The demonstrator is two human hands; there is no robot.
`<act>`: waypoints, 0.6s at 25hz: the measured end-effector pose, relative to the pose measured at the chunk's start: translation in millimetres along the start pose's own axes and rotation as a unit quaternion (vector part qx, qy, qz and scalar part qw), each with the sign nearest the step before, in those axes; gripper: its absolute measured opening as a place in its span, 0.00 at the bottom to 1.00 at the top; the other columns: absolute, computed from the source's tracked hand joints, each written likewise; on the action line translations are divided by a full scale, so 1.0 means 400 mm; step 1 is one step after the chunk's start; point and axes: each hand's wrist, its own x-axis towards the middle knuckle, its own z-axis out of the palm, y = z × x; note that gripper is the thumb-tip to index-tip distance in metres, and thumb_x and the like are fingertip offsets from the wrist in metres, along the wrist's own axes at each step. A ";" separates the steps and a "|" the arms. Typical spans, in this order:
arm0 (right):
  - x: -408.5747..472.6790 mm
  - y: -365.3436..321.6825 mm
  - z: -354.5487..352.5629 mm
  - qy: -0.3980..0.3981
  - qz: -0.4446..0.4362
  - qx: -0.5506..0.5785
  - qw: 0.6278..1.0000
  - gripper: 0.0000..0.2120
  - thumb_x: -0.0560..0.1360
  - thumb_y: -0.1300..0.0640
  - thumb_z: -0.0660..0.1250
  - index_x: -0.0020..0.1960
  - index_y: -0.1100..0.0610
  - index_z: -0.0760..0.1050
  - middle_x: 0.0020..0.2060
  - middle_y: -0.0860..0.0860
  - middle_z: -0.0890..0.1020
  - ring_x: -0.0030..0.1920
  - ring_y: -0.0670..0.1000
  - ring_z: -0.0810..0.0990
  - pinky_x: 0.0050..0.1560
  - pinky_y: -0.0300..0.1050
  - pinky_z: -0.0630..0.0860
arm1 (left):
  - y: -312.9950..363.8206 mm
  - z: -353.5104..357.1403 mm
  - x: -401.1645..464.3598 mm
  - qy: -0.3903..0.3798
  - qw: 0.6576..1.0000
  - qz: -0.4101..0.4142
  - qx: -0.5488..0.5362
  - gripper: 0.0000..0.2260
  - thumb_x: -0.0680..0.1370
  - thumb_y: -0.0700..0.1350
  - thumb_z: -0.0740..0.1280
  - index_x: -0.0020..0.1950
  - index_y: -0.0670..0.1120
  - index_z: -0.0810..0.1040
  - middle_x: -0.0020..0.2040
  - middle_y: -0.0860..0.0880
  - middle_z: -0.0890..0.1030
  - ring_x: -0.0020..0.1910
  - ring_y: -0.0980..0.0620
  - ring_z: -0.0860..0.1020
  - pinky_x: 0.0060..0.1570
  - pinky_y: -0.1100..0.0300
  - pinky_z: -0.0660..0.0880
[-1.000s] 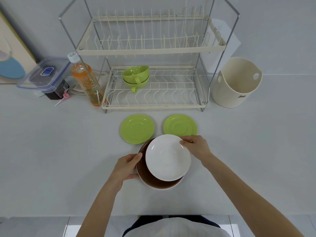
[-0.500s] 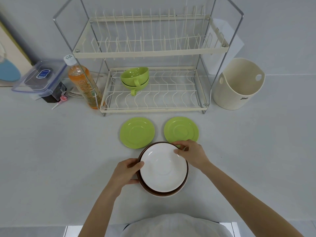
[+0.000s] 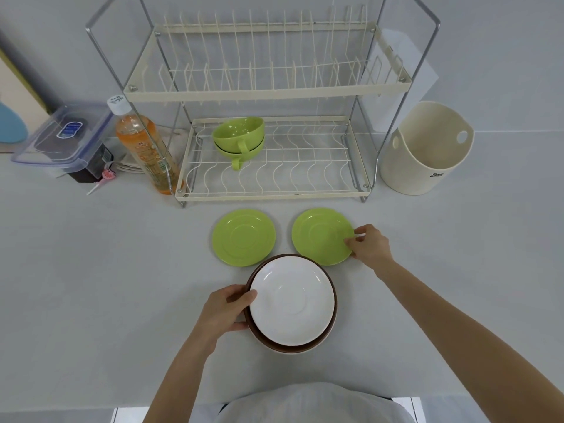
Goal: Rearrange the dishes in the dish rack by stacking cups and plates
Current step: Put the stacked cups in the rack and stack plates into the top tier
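The left hand (image 3: 225, 309) grips the left rim of the round brown bowl (image 3: 331, 319), thumb curled over the edge and touching the white ceramic saucer (image 3: 291, 303) that sits nested inside it, both low on the pale grey tabletop (image 3: 91, 285) right in front of the person. The right hand (image 3: 370, 244) is out at the right-hand lime-green saucer (image 3: 320, 235), and its fingers (image 3: 351, 241) pinch that saucer's right rim, thumb on top; whether the saucer lies flat or is tipped up, I cannot tell. Just beside it to the left lies the second lime-green saucer (image 3: 244, 236), flat on the tabletop, apart from the first and close to the bowl's far edge. Behind the saucers stands the two-tier cream wire dish rack (image 3: 274, 93). On its lower shelf, toward the left, two lime-green cups (image 3: 239, 138) sit stacked one inside the other, handles facing forward. Left of the rack stands a clear bottle of orange drink (image 3: 143, 148) with a white cap, and beyond it a clear-lidded plastic box (image 3: 64, 138). To the right of the rack stands a cream plastic bucket (image 3: 427, 148), tilted, its mouth toward us.
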 end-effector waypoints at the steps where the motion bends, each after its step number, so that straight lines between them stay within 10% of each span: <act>1: 0.002 0.000 0.002 0.002 0.011 0.008 1.000 0.17 0.73 0.61 0.66 0.60 0.64 0.72 0.56 0.62 0.80 0.54 0.62 0.80 0.60 0.56 0.75 | -0.001 0.000 0.000 0.001 1.000 0.000 -0.001 0.09 0.75 0.44 0.66 0.54 0.45 0.77 0.48 0.47 0.81 0.42 0.54 0.80 0.32 0.66 0.79; 11: -0.056 -0.008 -0.077 -0.077 0.083 0.352 0.929 0.04 0.75 0.67 0.62 0.44 0.61 0.73 0.45 0.57 0.78 0.40 0.52 0.78 0.39 0.38 0.81 | -0.004 0.005 -0.002 0.004 1.000 0.004 -0.008 0.08 0.75 0.44 0.66 0.53 0.46 0.76 0.48 0.48 0.80 0.42 0.53 0.80 0.35 0.63 0.79; 15: -0.101 -0.005 -0.112 -0.176 0.040 0.315 0.932 0.06 0.75 0.65 0.62 0.43 0.57 0.76 0.41 0.52 0.80 0.39 0.50 0.79 0.34 0.32 0.80 | -0.002 0.005 -0.003 0.004 1.000 0.005 -0.010 0.07 0.75 0.44 0.66 0.52 0.46 0.76 0.45 0.50 0.80 0.41 0.54 0.80 0.36 0.62 0.78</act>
